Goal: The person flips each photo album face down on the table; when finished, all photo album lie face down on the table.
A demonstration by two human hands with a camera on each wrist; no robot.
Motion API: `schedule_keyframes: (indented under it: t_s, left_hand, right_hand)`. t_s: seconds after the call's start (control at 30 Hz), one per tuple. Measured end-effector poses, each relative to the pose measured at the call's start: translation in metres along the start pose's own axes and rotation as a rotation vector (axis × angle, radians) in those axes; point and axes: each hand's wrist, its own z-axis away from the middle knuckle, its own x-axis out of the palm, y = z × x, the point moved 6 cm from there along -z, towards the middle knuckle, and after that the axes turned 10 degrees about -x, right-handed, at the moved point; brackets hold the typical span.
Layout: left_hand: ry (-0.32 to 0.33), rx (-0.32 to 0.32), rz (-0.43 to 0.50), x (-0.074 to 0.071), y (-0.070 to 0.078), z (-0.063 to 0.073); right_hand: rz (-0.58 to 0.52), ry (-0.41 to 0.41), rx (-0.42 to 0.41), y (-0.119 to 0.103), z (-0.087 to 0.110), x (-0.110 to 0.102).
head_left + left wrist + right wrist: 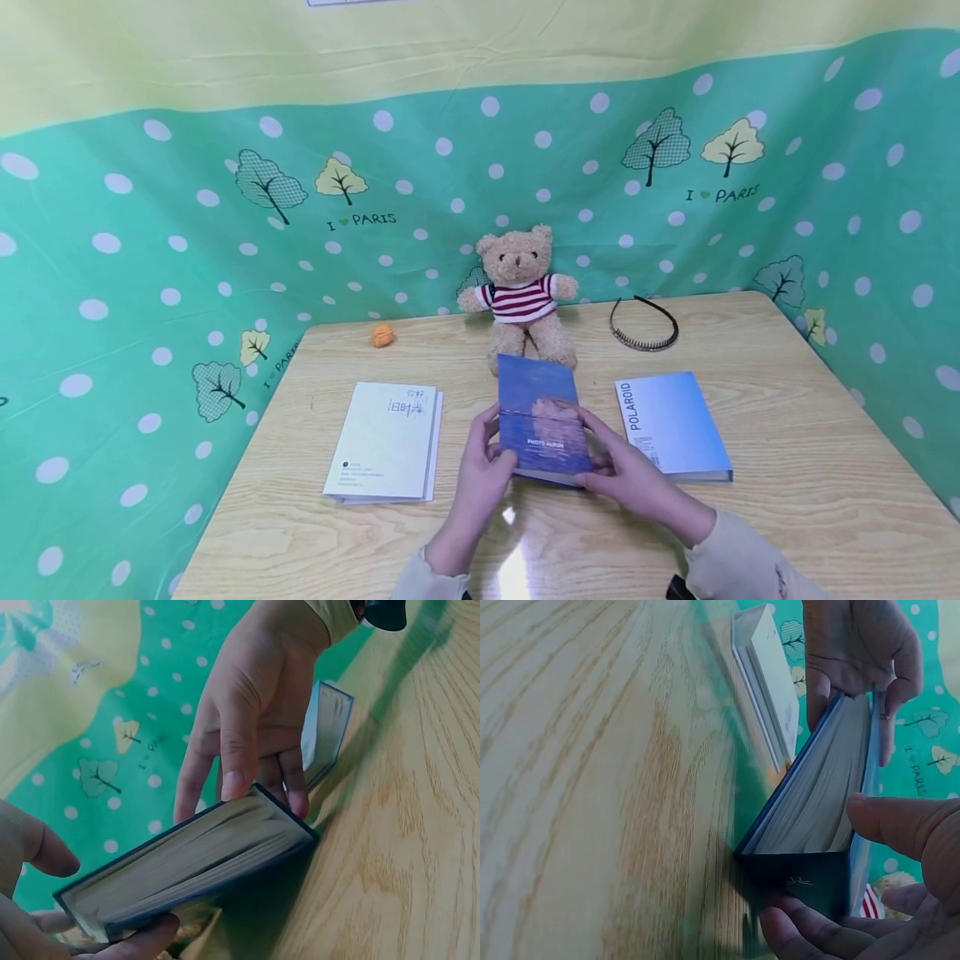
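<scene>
Both hands hold a dark blue photo album (542,425), its cover facing up and tilted, marked "PHOTO ALBUM". My left hand (480,477) grips its left side, thumb near the lower corner and fingers beneath. At the opposite side, my right hand (633,482) holds the album with the thumb by the page edges and fingers against the spine (802,881). The album looks closed, its thick block of pages (187,862) showing between the covers. One lower corner comes close to the wooden table (592,825) in the right wrist view.
To the left lies a white album (382,446) with handwritten-style characters; to the right, a blue-and-white "POLAROID" album (671,425). Behind, a teddy bear (521,304) in a striped shirt sits against the curtain (420,158). An orange ball-like object (382,335) and a headband (645,344) lie near the back edge.
</scene>
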Motion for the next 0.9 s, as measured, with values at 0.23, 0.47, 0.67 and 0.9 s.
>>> schedule_keyframes:
  t_s: [0.23,0.47,0.67,0.9]
  left_hand:
    - [-0.026,-0.001,-0.049,-0.002,-0.007,-0.001]
    - [-0.066,-0.030,-0.093,-0.003,-0.014,-0.001]
    - [-0.039,-0.020,-0.226,-0.004,-0.017,0.000]
    - [-0.014,0.006,-0.325,-0.005,-0.021,0.000]
  right_hand:
    - [-0.012,-0.001,0.018,0.002,0.000,0.000]
    - [-0.016,0.004,0.020,0.005,-0.001,0.000]
    - [-0.014,-0.001,0.006,0.007,-0.002,0.001]
    - [0.012,-0.007,0.014,0.008,-0.002,0.001]
